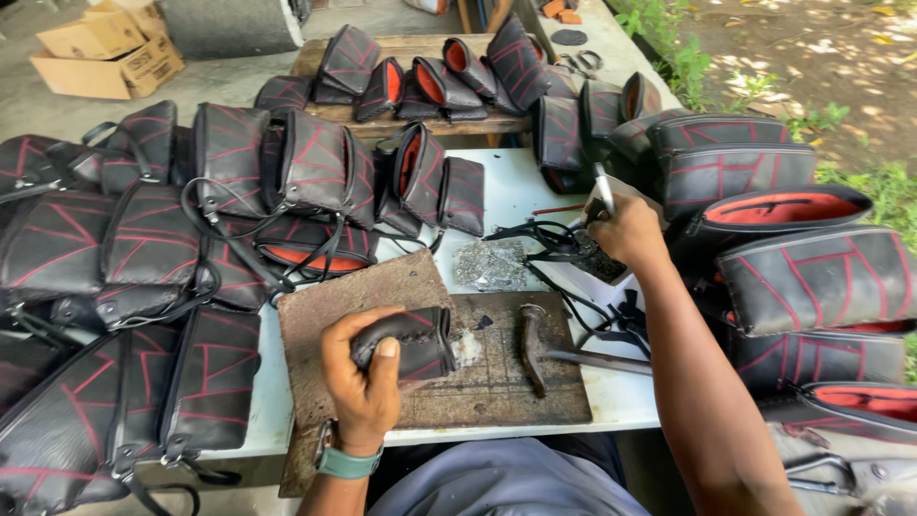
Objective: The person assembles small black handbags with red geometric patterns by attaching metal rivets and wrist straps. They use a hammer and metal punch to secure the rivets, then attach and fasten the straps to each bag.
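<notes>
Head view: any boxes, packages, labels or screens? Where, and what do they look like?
Cardboard box: far left corner on the ground, open flaps, tan, dark print on its side.
Smaller cardboard box: just behind it, tan, partly cut off by the frame edge.
No screens or signs in view.

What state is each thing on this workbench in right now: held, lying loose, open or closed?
Left hand: closed around a small black pouch.
Right hand: gripping a thin tool, over a tangle of black straps.
Hammer: lying loose on the work board.
Red-lined bag: open.
Cardboard box: open.
</notes>
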